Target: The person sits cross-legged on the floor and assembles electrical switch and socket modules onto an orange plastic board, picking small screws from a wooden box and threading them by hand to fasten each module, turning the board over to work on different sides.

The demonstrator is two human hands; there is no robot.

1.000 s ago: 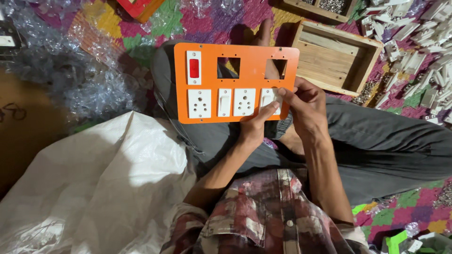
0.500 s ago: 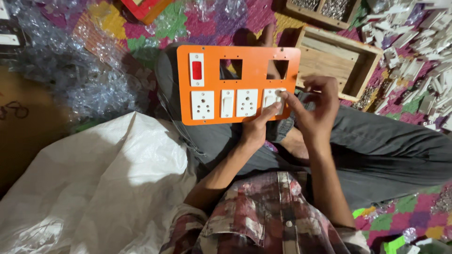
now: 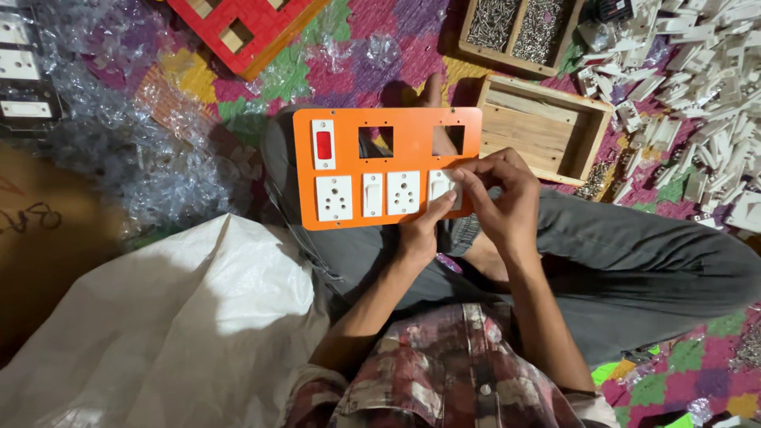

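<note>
Panel [image 3: 412, 131] on lap, tray [image 3: 583, 135] right, sack [image 3: 158, 333] left

Warm, fairly bright light falls from above onto the orange switch plate [image 3: 387, 168], which shows sharp and without glare. Left of it, the white sack [image 3: 158, 333] holds soft shadows and the frame's edge darkens.

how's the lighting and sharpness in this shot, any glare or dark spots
Head view: light falls strongly on the orange panel and both hands, left hand, right hand, all fairly sharp; the clear plastic wrap glints with small highlights; the white sack is shadowed along its lower left; the left edge goes dark, and the corners look slightly stretched.
</note>
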